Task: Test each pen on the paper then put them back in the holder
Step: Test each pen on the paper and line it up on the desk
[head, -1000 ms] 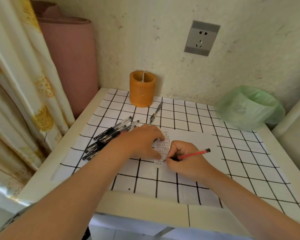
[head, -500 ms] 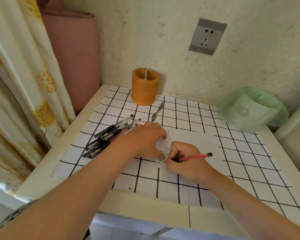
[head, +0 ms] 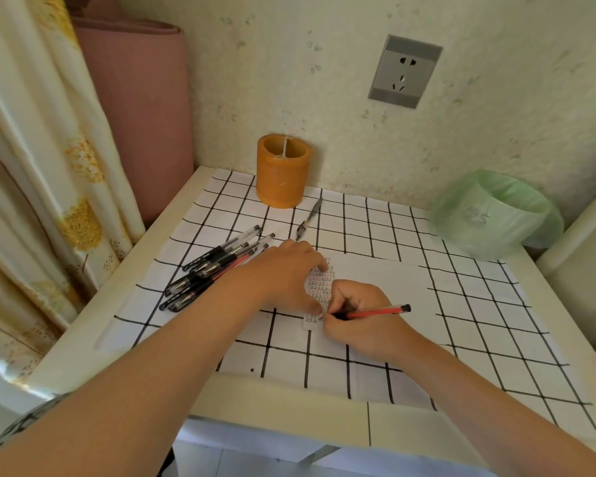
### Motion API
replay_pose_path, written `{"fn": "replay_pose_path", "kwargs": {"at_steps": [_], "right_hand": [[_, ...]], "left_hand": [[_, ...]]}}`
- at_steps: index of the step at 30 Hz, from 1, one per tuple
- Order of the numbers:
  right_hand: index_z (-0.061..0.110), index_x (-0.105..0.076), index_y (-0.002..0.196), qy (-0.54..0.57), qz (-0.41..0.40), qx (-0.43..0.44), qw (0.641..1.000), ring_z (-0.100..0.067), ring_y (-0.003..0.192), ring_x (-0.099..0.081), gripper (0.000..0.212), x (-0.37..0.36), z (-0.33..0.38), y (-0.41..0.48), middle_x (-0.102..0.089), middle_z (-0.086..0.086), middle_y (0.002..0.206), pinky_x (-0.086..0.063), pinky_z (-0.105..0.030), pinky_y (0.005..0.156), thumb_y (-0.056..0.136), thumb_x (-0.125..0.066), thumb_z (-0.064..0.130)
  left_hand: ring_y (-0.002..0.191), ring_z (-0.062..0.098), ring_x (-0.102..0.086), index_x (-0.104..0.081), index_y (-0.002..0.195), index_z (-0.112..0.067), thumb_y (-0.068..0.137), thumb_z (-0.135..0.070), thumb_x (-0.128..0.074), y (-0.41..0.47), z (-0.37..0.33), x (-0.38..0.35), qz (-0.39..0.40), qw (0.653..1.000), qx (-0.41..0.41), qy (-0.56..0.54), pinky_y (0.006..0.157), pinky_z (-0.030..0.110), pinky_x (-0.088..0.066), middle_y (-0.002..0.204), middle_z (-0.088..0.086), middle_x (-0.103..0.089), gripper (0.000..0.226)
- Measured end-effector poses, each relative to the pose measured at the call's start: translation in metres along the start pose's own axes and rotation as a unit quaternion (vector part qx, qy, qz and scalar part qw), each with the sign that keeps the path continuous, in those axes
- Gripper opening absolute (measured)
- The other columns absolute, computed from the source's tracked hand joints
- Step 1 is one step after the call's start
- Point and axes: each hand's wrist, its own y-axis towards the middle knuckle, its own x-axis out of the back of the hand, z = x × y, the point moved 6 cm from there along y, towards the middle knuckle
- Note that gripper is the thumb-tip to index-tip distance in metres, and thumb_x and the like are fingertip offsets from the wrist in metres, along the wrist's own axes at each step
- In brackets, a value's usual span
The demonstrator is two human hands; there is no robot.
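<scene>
— Near the middle of the bench [head: 283,397], your right hand [head: 362,325] pinches the red pen [head: 375,311] low by its tip. Its fingers are curled round the barrel, and the tip is down on the paper [head: 386,280] at the foot of the block of test marks.

— Your left hand [head: 286,273] lies flat on the paper's left edge, fingers straight and pressed together, thumb spread toward the right hand. That press is what holds the sheet. Ease off mid-stroke and I judge the paper would skate on the checked sheet [head: 461,321] under it. The line would skip, and a good pen could read as dry.

— Watch the ink too. Your left thumb sits just beside the marks, and the heel of your right hand rests close below them. A drag of either could smear them.

— Your left wrist worries me more. It lies right against the ends of the loose pens [head: 214,270] heaped toward the bench's left edge; I cannot tell whether it touches them. Swing that forearm outward and you could roll them off.

— Mixing is another risk. Lay the red pen back on that heap and you lose track of which ones are tested. The holder [head: 283,180] stands at the far edge by the wall with no pen showing in it, and one more pen [head: 308,220] lies just in front of it.

— It has a divider across its mouth, so a pen dropped in slantwise could catch there and bounce out.
</scene>
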Motion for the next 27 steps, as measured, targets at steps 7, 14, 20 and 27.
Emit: {"fn": "replay_pose_path", "kwargs": {"at_steps": [7, 14, 20, 27], "right_hand": [[0.009, -0.054, 0.067, 0.003, -0.005, -0.001, 1.0, -0.035, 0.063, -0.055, 0.012, 0.0013, 0.0002, -0.0003, -0.059, -0.013, 0.07, -0.046, -0.046, 0.052, 0.071, -0.066, 0.008], [0.01, -0.055, 0.068, 0.006, 0.006, 0.007, 1.0, -0.039, 0.064, -0.054, 0.01, 0.0, 0.0007, -0.001, -0.059, -0.014, 0.07, -0.046, -0.047, 0.052, 0.071, -0.065, 0.01], [0.012, -0.054, 0.066, 0.006, -0.002, 0.005, 1.0, -0.038, 0.064, -0.054, 0.012, 0.0014, 0.0009, -0.0012, -0.059, -0.012, 0.069, -0.045, -0.046, 0.052, 0.07, -0.065, 0.009], [0.014, -0.053, 0.065, -0.003, -0.002, 0.006, 1.0, -0.035, 0.063, -0.054, 0.015, 0.0005, 0.0024, -0.0015, -0.058, -0.01, 0.068, -0.044, -0.044, 0.051, 0.07, -0.065, 0.008]], "left_hand": [[0.137, 0.014, -0.029, -0.042, 0.142, -0.033, 0.077, -0.053, -0.074, 0.0, 0.0013, -0.001, 0.0, 1.0, 0.002, -0.009, 0.111, 0.038, -0.033, 0.145, -0.011, -0.038, 0.075], [0.138, 0.015, -0.028, -0.042, 0.142, -0.031, 0.079, -0.053, -0.073, -0.0008, 0.0005, -0.0003, 0.003, 1.0, -0.001, -0.005, 0.111, 0.038, -0.032, 0.147, -0.009, -0.037, 0.074], [0.138, 0.015, -0.028, -0.042, 0.141, -0.031, 0.079, -0.053, -0.073, -0.0007, 0.0002, -0.0006, 0.002, 1.0, -0.001, -0.002, 0.111, 0.038, -0.033, 0.146, -0.009, -0.037, 0.073], [0.137, 0.015, -0.029, -0.043, 0.141, -0.031, 0.078, -0.053, -0.072, -0.0009, 0.0012, -0.0017, 0.0, 1.0, -0.003, -0.005, 0.111, 0.04, -0.034, 0.146, -0.009, -0.038, 0.073]]}}
